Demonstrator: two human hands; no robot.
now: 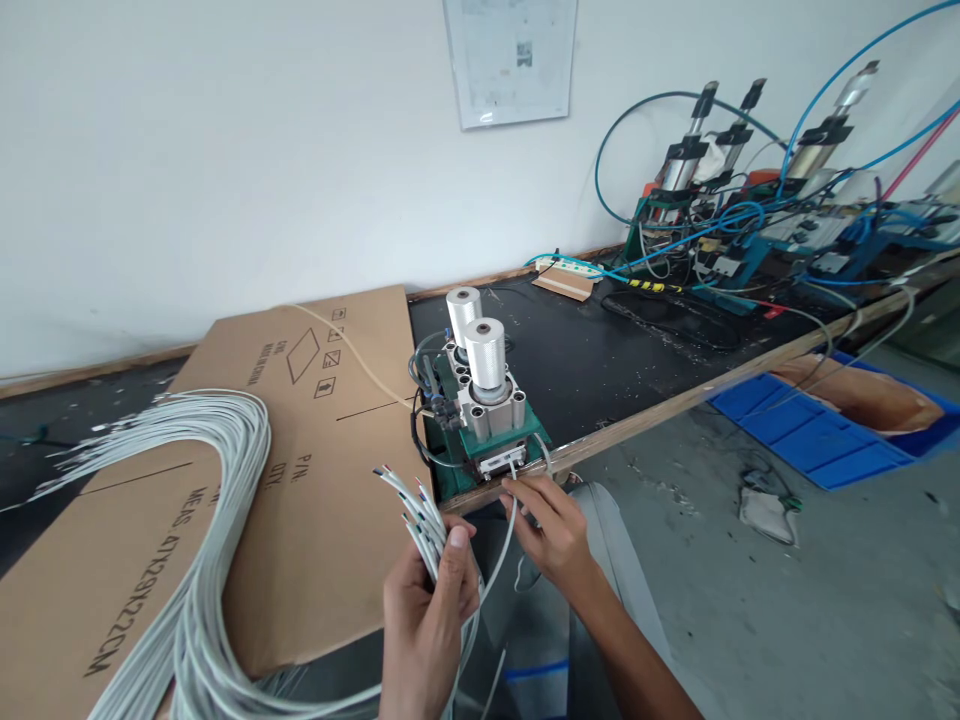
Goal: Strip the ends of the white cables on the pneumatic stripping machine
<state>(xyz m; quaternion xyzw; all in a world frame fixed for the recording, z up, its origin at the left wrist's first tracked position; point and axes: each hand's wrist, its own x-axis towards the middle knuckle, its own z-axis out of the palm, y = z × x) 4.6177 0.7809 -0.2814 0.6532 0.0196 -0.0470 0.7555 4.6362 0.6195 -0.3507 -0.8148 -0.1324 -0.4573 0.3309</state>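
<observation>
My left hand is closed round a small bunch of white cables, whose stripped ends with coloured wire tips fan out above the thumb. Pinched in the fingers of my right hand is a single white cable. Its upper end meets the front of a small pneumatic machine with two knurled silver cylinders; how far in the end sits I cannot tell. The rest of that cable curves down past my left hand.
A thick bundle of white cables loops over a flattened cardboard box on the left. Pneumatic presses with blue hoses and a power strip stand farther along the black table. A blue bin sits on the floor.
</observation>
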